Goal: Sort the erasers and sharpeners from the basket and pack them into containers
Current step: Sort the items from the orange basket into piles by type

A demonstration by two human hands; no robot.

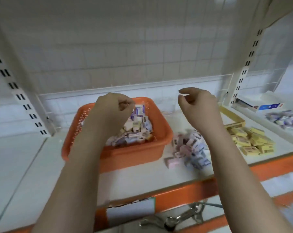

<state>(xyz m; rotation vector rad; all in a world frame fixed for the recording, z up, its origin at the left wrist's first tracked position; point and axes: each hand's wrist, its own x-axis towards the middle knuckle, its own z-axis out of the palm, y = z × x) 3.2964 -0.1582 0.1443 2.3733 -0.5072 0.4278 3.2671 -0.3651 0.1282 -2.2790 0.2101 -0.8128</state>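
Note:
An orange basket (161,130) on the white shelf holds several small boxed erasers and sharpeners (137,130). My left hand (112,111) hovers over the basket with fingers curled; nothing shows in it. My right hand (199,106) is raised to the right of the basket, fingers loosely curled, holding nothing visible. Beneath it on the shelf lies a pile of pink and purple-white boxes (189,148). Further right, a heap of yellow boxes (250,140) lies beside a yellow-rimmed container (233,115).
A wire grid backs the shelf (142,179), and slotted uprights stand at left (16,91) and right (243,73). The shelf's front edge is orange, with a label holder (130,211). More packets (283,120) and a blue-white carton (260,105) lie on the neighbouring shelf at right.

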